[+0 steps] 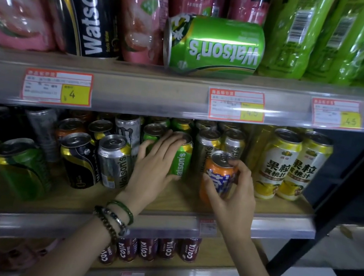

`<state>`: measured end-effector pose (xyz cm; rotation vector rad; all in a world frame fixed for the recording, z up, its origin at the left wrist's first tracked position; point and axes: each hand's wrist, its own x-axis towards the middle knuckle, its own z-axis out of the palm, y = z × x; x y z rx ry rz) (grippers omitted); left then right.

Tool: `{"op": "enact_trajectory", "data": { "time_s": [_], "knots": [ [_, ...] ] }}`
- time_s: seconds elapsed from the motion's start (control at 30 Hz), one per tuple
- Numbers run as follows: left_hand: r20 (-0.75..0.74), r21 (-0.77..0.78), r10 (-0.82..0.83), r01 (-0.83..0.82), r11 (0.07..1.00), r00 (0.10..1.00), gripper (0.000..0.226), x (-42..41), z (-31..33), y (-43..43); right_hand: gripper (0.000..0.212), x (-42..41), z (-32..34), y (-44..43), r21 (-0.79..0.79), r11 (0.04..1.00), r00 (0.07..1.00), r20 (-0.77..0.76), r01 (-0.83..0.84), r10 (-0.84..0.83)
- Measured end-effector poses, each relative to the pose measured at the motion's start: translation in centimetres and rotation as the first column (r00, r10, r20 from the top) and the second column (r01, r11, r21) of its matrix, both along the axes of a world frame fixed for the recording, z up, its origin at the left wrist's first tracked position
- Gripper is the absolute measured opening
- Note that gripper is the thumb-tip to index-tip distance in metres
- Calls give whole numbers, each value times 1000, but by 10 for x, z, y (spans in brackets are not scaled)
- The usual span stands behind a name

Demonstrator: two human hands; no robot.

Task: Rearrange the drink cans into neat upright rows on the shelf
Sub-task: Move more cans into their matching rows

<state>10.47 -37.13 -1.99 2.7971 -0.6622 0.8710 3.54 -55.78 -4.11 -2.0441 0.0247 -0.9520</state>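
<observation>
Left grip (161, 160): wrapping round the upright green Watson's can (184, 159), fingers over its top.
Right grip (235, 191): clasping the orange can (219, 174) just beside it.
Shelf (179, 200): carrying both cans near its front.
Upper green can (214, 44): lying sideways.

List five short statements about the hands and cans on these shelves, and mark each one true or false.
1. The right hand grips an orange can. True.
2. The left hand holds a yellow can. False: it grips a green Watson's can.
3. A sideways green can lies on the upper shelf. True.
4. The tall yellow ones have toppled over. False: the yellow cans stand upright.
5. The left wrist is bare. False: it wears bracelets.
</observation>
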Motion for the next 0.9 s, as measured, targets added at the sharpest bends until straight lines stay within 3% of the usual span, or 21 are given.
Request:
{"op": "enact_trajectory", "data": {
  "time_s": [0.37,0.47,0.6,0.73,0.9],
  "knots": [
    [8,132,237,-236,963,972,104,18,0,-25,60,1,-3,4,60,996,998,-6,-67,68],
    [36,51,180,-182,982,983,86,6,4,-22,70,2,-5,5,31,995,995,-26,-93,94],
    [143,-171,105,-80,982,984,56,-23,3,-4,67,-1,-2,9,92,989,993,-3,-119,120],
    [258,-323,196,-107,940,946,45,-41,-1,35,71,-9,7,34,148,973,983,65,-179,171],
    [89,-471,361,-280,837,928,56,-50,3,89,69,-14,15,75,195,950,968,96,-245,230]
  ]
}}
